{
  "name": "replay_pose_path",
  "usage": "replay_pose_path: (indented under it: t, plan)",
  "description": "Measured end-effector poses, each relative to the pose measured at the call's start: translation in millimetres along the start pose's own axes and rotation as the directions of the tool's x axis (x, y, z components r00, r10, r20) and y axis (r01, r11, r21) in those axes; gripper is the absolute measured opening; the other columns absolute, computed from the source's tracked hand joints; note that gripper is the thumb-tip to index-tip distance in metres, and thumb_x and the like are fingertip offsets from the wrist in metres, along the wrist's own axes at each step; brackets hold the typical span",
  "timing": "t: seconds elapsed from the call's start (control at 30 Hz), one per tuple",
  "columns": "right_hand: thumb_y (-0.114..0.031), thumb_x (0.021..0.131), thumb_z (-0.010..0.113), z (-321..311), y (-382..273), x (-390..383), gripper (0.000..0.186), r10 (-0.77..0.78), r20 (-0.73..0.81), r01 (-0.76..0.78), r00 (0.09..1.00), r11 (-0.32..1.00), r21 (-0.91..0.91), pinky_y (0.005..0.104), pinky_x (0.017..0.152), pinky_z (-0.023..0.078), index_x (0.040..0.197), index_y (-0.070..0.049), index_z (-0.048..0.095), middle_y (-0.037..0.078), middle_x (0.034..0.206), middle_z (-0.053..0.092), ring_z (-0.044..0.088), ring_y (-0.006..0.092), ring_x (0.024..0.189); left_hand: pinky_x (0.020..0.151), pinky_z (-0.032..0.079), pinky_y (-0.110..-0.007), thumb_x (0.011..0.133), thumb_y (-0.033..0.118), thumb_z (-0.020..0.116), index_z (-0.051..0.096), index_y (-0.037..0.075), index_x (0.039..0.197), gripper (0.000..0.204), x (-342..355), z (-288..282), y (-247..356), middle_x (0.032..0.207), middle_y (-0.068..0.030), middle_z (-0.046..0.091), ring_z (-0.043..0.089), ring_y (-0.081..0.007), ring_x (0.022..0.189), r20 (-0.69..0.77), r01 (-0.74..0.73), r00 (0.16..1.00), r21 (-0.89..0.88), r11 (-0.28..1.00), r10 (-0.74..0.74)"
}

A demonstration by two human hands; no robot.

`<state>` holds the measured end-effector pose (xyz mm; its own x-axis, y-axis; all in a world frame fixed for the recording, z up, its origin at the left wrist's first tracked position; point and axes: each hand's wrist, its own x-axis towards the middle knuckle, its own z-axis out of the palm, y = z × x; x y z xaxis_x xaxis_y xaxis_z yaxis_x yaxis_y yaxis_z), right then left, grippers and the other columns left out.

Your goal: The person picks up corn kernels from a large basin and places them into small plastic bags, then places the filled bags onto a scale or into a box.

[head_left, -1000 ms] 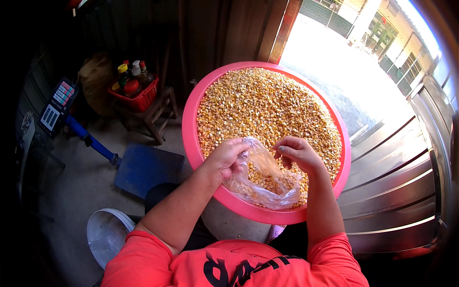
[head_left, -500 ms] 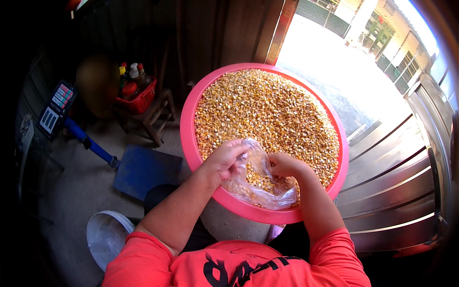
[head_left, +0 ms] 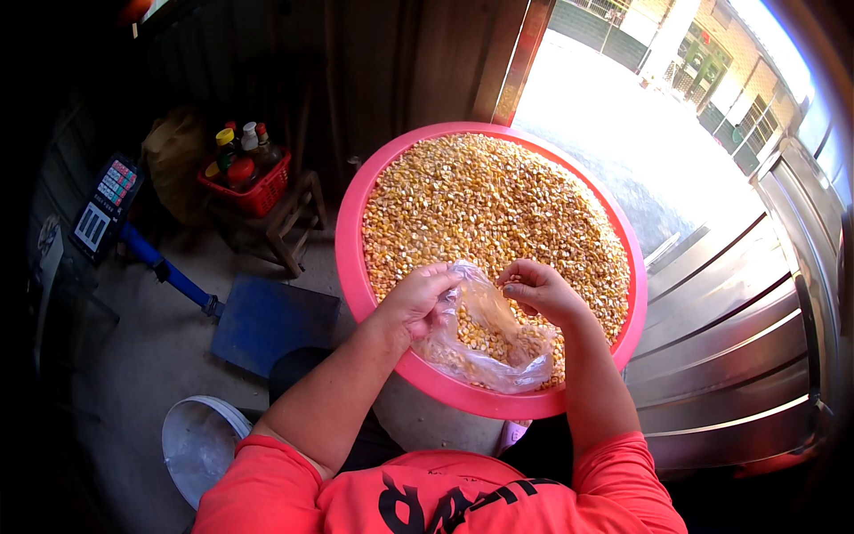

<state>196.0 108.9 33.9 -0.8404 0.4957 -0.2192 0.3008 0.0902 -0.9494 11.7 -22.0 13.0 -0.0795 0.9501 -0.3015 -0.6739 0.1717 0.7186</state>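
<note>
A wide pink basin [head_left: 353, 258] is heaped with loose yellow corn kernels [head_left: 498, 205]. At its near side lies a clear plastic bag [head_left: 511, 369], its mouth spread and some kernels inside. My left hand [head_left: 418, 301] is closed on the bag's upper left edge, pinching the thin film. My right hand [head_left: 541, 292] hovers over the kernels just right of the bag's mouth. Its fingers are curled together; what they hold, if anything, cannot be made out.
On the left stands a blue platform scale [head_left: 276, 320] with a keypad display [head_left: 107, 206]. Behind it, a red basket [head_left: 258, 191] of bottles rests on a wooden stool [head_left: 298, 218]. A white bucket [head_left: 200, 449] is at lower left. Metal slatted panels [head_left: 738, 329] flank the right side.
My right hand has lifted away from the bag's mouth, up and slightly right. The left hand keeps its hold on the bag, whose opening shows wider.
</note>
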Motion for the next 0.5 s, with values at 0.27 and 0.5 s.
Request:
replay_pose_path:
  t: [0.27, 0.5]
  plan:
    - [-0.007, 0.087, 0.058, 6.1, -10.8, -5.9, 0.014, 0.064, 0.372, -0.087, 0.926, 0.995, 0.044, 0.0195, 0.045, 0.037, 0.1, -0.003, 0.058, -0.001, 0.069, 0.054, 0.045, 0.0047, 0.05, 0.028, 0.031, -0.018, 0.088, 0.01, 0.051, 0.057, 0.005, 0.092, 0.009, 5.4, -5.5, -4.0, 0.065, 0.0003, 0.055, 0.045, -0.0055, 0.04, -0.01, -0.013, 1.0, -0.037, 0.999, 0.012]
    - [-0.011, 0.092, 0.05, 5.5, -9.9, -7.6, 0.024, 0.127, 0.543, -0.128, 0.83, 0.991, -0.036, 0.0305, 0.065, 0.055, 0.112, 0.0, 0.055, 0.009, 0.097, 0.064, 0.065, 0.0181, 0.081, 0.03, 0.032, -0.019, 0.088, 0.009, 0.05, 0.056, 0.005, 0.092, 0.008, 5.4, -1.8, -2.8, 0.063, 0.0009, 0.053, 0.042, -0.0044, 0.039, -0.043, -0.027, 0.999, -0.05, 0.998, 0.025]
